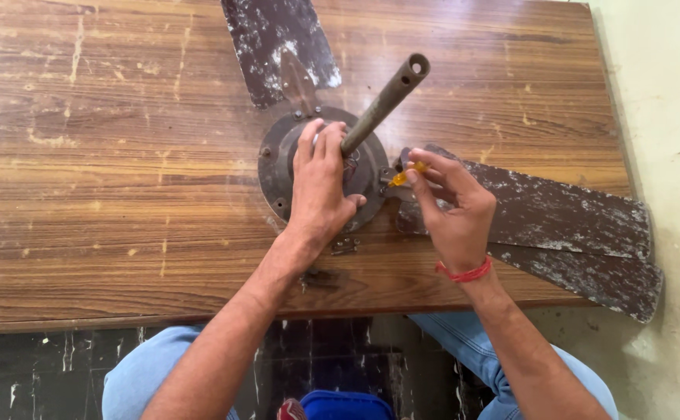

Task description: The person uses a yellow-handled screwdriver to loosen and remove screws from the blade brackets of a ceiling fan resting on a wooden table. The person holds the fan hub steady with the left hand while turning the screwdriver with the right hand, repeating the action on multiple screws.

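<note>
A dismantled ceiling fan lies on a scratched wooden desk, its round motor housing near the centre of the frame and a metal rod rising from the hub toward 1 o'clock. One worn, flaking blade points to 12 o'clock; two more blades overlap and run off toward 4 o'clock, past the desk edge. The left hand presses flat on the housing at the base of the rod, fingers spread and closed on nothing, apparently to steady the motor against turning. At 3 o'clock of the hub, the right hand, a red thread at its wrist, pinches a small tool with a yellow handle, the grip tight between thumb and fingertips, its tip aimed at the joint where a blade bracket meets the housing. A small loose metal part rests on the desk at 6 o'clock of the housing. Blue-jeaned knees show below the desk edge.
</note>
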